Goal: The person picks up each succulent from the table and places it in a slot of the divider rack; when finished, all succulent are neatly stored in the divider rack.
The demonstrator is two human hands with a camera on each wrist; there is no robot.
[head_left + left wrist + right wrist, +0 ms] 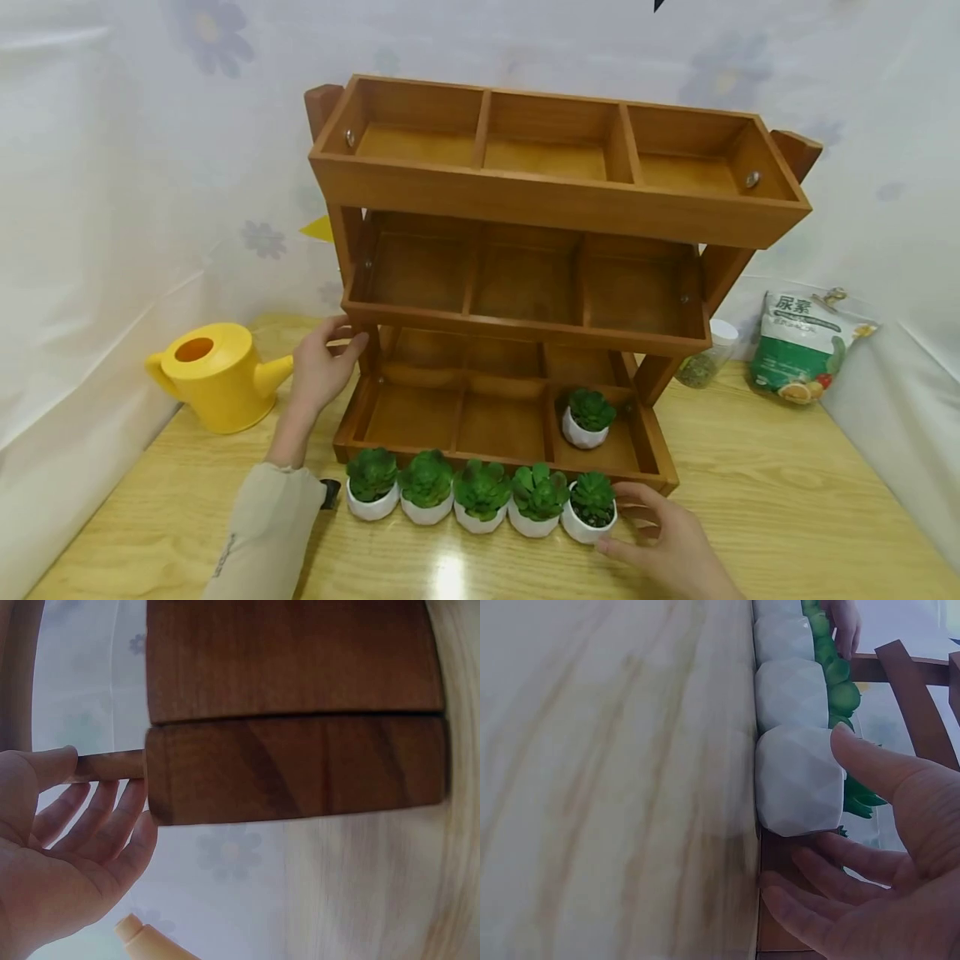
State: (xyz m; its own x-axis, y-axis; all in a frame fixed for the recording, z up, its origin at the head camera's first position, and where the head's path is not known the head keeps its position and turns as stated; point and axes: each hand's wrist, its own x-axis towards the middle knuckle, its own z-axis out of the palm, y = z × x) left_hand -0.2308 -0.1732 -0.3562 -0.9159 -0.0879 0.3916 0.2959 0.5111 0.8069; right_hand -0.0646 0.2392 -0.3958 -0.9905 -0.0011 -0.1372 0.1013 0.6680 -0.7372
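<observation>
Here, white flower-printed sheeting (480,42) backs a pale wood-grain table (780,500); left of centre the left hand (321,365) grips the wooden shelf (555,197), and at the frame's lower right the right hand (663,537) curls round the end potted succulent (591,504).

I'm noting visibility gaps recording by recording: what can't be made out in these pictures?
- Bag: smallest print, too small in the head view.
- Jar: exact contents, too small in the head view.
- Leftmost pot: any soil, hidden by leaves in the head view.
- Right forearm: cut off by the head view's bottom edge, beyond the right hand.
- Watering can: body cut off by the left wrist view's bottom edge; spout shows.
</observation>
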